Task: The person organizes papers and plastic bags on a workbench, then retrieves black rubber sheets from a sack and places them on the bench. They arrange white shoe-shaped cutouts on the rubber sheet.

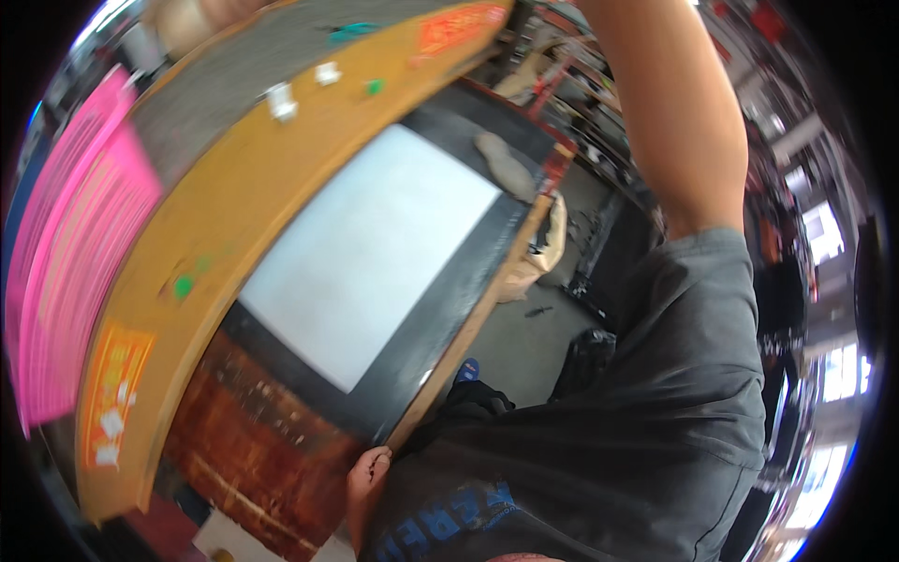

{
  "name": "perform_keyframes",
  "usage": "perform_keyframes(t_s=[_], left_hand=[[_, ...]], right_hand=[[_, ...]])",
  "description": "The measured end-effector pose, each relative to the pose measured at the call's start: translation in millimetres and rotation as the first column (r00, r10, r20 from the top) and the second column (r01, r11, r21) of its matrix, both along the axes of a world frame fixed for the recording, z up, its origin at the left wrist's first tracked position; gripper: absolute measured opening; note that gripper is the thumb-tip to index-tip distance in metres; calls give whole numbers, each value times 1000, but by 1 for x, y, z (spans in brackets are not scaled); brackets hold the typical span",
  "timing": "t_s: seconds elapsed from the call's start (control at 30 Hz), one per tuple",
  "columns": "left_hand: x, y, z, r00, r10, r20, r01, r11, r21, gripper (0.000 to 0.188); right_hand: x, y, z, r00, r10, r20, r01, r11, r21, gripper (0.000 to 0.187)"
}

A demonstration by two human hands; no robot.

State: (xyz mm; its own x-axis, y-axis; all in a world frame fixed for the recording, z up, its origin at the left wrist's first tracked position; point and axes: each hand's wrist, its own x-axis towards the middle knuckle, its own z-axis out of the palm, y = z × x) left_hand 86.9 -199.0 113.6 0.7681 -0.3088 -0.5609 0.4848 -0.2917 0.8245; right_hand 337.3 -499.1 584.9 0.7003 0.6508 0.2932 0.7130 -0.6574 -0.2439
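A blank white sheet [370, 253] lies on a dark flat bed [449, 290] in the middle. My left hand [368, 473] is at the near corner of this bed, beside the wooden edge strip [468, 328] and close against my grey shirt. Its fingers look curled, and anything inside them is hidden. My right arm [684, 112] reaches up and passes out at the top edge, so its hand is cut off. Across the far side of the sheet runs a long yellow-brown beam [234, 173], bent by the lens, with small white pieces and green dots on it.
Bright pink sheets [94, 253] are stacked at the left. A reddish-brown stained panel [253, 431] adjoins the bed. A grey elongated object [506, 167] rests on the far end; a beige bag [543, 253] hangs by the wooden strip. Cluttered shelving [581, 112] stands behind.
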Motion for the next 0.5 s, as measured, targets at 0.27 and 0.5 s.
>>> perform_keyframes(t_s=[0.27, 0.5], left_hand=[[54, -266, 6, 878, -476, 37, 478, 877, -51, 29], [119, -431, -4, 596, -781, 186, 765, 623, 166, 22]], right_hand=[[-132, -451, -221, 835, -402, -376, 474, 873, 119, 35], [-309, -576, -503, 63, -419, -906, 885, -396, 245, 16]])
